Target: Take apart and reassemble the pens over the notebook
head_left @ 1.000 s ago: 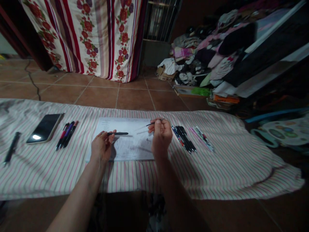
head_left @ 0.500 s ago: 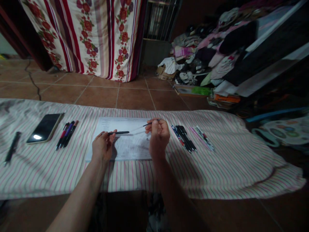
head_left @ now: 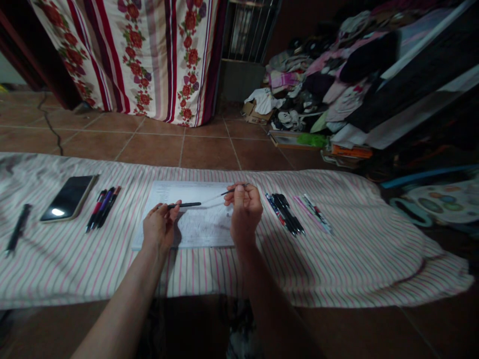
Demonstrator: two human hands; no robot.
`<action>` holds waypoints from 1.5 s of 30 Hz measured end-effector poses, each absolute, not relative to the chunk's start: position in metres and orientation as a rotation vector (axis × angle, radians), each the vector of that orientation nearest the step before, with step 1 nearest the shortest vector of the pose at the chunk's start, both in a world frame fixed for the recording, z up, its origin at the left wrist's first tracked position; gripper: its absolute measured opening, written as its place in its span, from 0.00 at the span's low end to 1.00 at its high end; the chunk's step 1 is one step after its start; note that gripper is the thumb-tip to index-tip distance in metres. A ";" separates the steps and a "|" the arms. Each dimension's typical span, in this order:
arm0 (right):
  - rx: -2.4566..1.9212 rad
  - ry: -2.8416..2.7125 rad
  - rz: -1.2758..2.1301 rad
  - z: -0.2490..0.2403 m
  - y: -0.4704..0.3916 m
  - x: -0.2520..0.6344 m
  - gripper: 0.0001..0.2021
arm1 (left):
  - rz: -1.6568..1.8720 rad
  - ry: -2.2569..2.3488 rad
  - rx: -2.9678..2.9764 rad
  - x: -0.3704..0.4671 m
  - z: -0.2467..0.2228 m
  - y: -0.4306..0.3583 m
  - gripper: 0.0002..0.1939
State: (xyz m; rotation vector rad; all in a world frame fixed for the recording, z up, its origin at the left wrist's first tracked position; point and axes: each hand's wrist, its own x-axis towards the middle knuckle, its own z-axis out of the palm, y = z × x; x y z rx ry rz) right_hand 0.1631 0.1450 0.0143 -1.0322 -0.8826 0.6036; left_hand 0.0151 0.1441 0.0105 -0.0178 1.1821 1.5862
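Note:
Above a printed paper pad (head_left: 209, 234), my left hand (head_left: 159, 227) pinches a black pen barrel (head_left: 189, 204) that points right. My right hand (head_left: 245, 212) is closed on a slim dark pen part (head_left: 227, 192). From this part a thin pale rod (head_left: 212, 200), perhaps a refill, slants down toward the barrel's end; whether the two touch I cannot tell. Fingers hide the rest of both pieces. Right of the pad lie several dark pens (head_left: 286, 214), and beyond them some pale pens (head_left: 313, 213).
A phone (head_left: 69, 198), a few coloured pens (head_left: 103, 209) and a single dark pen (head_left: 18, 230) lie at left on the striped cloth (head_left: 355, 249). Behind are a floral curtain (head_left: 157, 60) and heaped clothes (head_left: 299, 89). A paint palette (head_left: 443, 202) is at far right.
Almost nothing differs. Both hands keep their holds over the pad, and the right hand has shifted very slightly left.

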 end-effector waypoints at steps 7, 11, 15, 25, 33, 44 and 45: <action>-1.027 -0.882 0.597 0.016 0.144 0.163 0.08 | 1.593 1.175 -0.041 0.017 0.011 0.145 0.13; -1.031 -0.885 0.593 0.016 0.144 0.164 0.08 | 1.595 1.177 -0.029 0.018 0.012 0.144 0.14; -1.020 -0.893 0.588 0.015 0.144 0.164 0.08 | 1.602 1.183 -0.042 0.019 0.013 0.143 0.13; -1.048 -0.897 0.577 0.015 0.143 0.164 0.08 | 1.624 1.181 -0.068 0.019 0.012 0.144 0.13; -1.084 -0.909 0.557 0.015 0.144 0.162 0.08 | 1.615 1.185 -0.083 0.021 0.016 0.142 0.12; -1.062 -0.881 0.629 0.016 0.145 0.161 0.08 | 1.532 1.105 -0.084 0.017 0.009 0.140 0.10; -1.064 -0.887 0.630 0.016 0.145 0.160 0.08 | 1.520 1.111 -0.092 0.017 0.008 0.140 0.09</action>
